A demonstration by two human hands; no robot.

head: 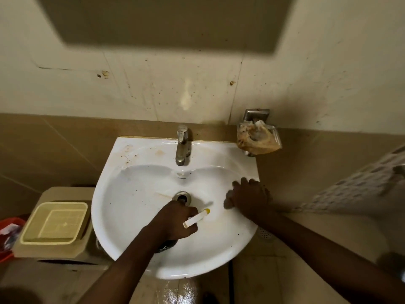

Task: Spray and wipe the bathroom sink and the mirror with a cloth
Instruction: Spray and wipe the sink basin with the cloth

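The white sink (135,194) fills the middle of the head view, with brown stains and specks on its back left rim. My left hand (175,220) is inside the basin just below the drain (182,197), closed around a slim white tube with a yellow tip (197,218) that points right. Something dark and ribbed (164,245) shows under that wrist. My right hand (247,198) rests on the basin's right slope with its fingers curled; what lies under it is hidden. No cloth shows in either hand. The mirror's blurred lower part (164,23) hangs at the top.
A metal tap (182,145) stands at the sink's back. A wall soap dish (258,137) to the right holds a stained crumpled wrapper. A cream plastic basket (57,222) sits on a beige box to the left, beside a red container (8,229). Patterned fabric (361,185) hangs at right.
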